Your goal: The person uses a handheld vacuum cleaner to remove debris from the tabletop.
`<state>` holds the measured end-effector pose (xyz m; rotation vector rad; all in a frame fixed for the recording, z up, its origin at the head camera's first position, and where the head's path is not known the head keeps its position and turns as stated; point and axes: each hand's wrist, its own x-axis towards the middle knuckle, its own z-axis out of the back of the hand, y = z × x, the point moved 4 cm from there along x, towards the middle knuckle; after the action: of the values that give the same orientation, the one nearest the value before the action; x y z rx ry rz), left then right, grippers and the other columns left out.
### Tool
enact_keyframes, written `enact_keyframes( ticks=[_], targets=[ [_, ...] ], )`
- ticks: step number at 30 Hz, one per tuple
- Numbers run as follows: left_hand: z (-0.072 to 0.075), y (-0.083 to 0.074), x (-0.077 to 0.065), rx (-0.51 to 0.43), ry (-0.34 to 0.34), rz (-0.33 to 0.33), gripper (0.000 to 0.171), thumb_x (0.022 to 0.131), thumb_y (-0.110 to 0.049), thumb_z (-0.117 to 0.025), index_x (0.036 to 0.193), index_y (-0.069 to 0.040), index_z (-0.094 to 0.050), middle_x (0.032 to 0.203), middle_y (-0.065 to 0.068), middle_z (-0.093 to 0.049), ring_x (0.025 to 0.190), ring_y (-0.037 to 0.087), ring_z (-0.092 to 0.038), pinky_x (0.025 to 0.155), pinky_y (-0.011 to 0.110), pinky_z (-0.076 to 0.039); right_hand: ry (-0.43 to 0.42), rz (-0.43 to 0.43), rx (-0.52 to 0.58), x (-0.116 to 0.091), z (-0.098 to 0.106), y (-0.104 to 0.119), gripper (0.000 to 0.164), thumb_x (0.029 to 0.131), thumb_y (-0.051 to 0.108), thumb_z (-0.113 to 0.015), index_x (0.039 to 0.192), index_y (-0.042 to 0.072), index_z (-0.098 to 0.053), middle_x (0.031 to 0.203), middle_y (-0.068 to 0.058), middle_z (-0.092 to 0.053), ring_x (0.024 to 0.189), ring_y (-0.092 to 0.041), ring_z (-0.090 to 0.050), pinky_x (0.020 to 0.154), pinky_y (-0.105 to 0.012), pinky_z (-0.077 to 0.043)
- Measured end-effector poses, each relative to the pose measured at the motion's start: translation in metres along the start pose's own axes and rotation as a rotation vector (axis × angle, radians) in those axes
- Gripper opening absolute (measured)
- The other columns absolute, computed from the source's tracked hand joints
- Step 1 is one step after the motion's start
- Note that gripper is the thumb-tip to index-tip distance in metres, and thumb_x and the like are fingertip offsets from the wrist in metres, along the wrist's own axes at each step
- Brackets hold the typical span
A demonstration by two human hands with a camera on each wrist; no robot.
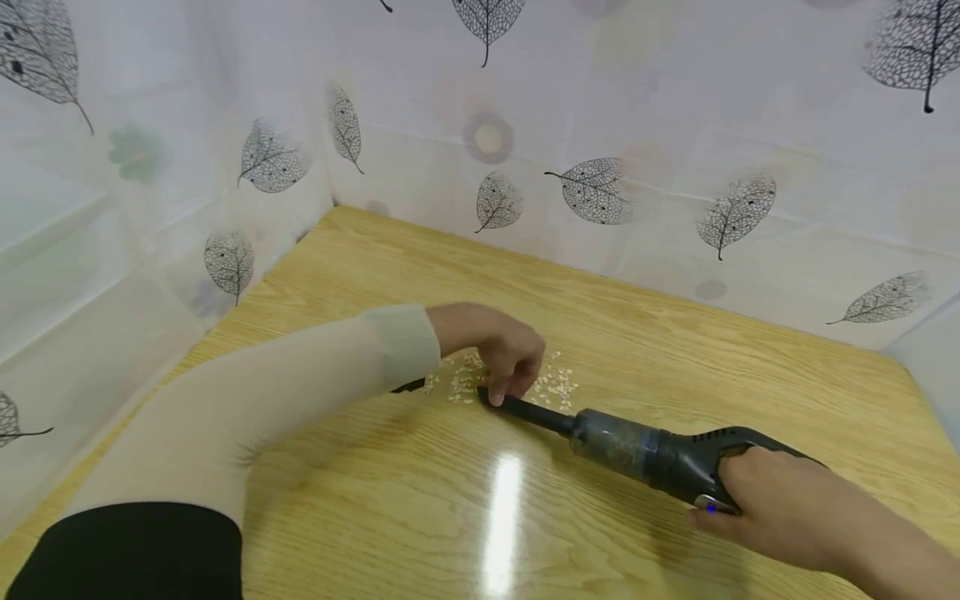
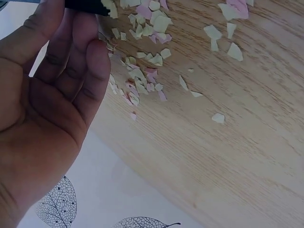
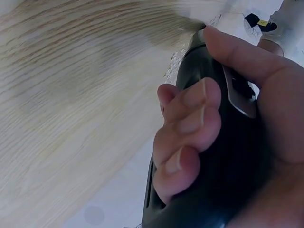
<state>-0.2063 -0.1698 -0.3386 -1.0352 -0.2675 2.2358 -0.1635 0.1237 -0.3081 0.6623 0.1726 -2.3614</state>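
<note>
A black handheld vacuum cleaner with a clear dust cup lies slantwise low over the wooden table. My right hand grips its handle, and the fingers curl round it in the right wrist view. A blue light glows near the right thumb. With thumb and fingers, my left hand pinches the narrow nozzle near its tip. Small cream and pink paper scraps are scattered around that tip. One cream scrap sits at the nozzle's mouth.
The wood-grain table meets a pale curtain printed with dark leaves at the back and left. A small black object shows partly from under the left sleeve. Light glares off the table's middle.
</note>
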Motion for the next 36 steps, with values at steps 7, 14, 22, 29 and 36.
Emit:
enact_keyframes(
  ticks=[7, 14, 22, 29, 36],
  targets=[
    [-0.001, 0.003, -0.004, -0.031, -0.016, 0.018, 0.012, 0.078, -0.008, -0.085, 0.086, -0.011, -0.077, 0.076, -0.003, -0.071, 0.066, 0.008, -0.063, 0.068, 0.024, -0.055, 0.009, -0.001, 0.007, 0.002, -0.001, 0.002, 0.051, 0.081, 0.074, -0.061, 0.074, 0.024, -0.055, 0.063, 0.011, -0.050, 0.056, -0.006, -0.044, 0.056, -0.027, -0.038],
    [-0.002, 0.008, -0.006, 0.044, -0.068, 0.022, 0.014, 0.078, -0.013, -0.087, 0.088, -0.013, -0.078, 0.080, -0.005, -0.072, 0.072, 0.006, -0.064, 0.071, 0.022, -0.054, -0.025, 0.007, -0.011, 0.005, -0.001, 0.005, 0.050, 0.081, 0.073, -0.063, 0.072, 0.025, -0.053, 0.061, 0.011, -0.049, 0.054, -0.006, -0.043, 0.054, -0.027, -0.037],
    [-0.006, 0.010, -0.013, -0.044, -0.012, 0.042, 0.012, 0.078, -0.006, -0.085, 0.085, -0.011, -0.077, 0.076, -0.002, -0.071, 0.065, 0.008, -0.062, 0.065, 0.024, -0.053, -0.079, 0.059, -0.014, 0.006, 0.004, 0.013, 0.048, 0.081, 0.071, -0.065, 0.073, 0.025, -0.053, 0.063, 0.013, -0.048, 0.055, -0.003, -0.042, 0.054, -0.026, -0.036],
    [-0.008, 0.013, -0.017, -0.066, -0.001, 0.043, 0.014, 0.078, -0.006, -0.085, 0.089, -0.011, -0.078, 0.081, 0.001, -0.073, 0.069, 0.009, -0.063, 0.068, 0.024, -0.054, -0.073, 0.075, -0.017, 0.009, 0.004, 0.014, 0.049, 0.081, 0.072, -0.064, 0.072, 0.026, -0.052, 0.063, 0.014, -0.048, 0.055, -0.003, -0.042, 0.054, -0.027, -0.036],
    [-0.006, 0.018, -0.020, -0.014, -0.098, 0.038, 0.016, 0.078, -0.011, -0.086, 0.091, -0.015, -0.078, 0.085, -0.004, -0.073, 0.076, 0.007, -0.065, 0.073, 0.023, -0.055, -0.089, 0.067, -0.032, 0.011, 0.007, 0.015, 0.049, 0.081, 0.071, -0.065, 0.072, 0.025, -0.052, 0.062, 0.013, -0.048, 0.055, -0.004, -0.042, 0.053, -0.027, -0.037]
  ],
)
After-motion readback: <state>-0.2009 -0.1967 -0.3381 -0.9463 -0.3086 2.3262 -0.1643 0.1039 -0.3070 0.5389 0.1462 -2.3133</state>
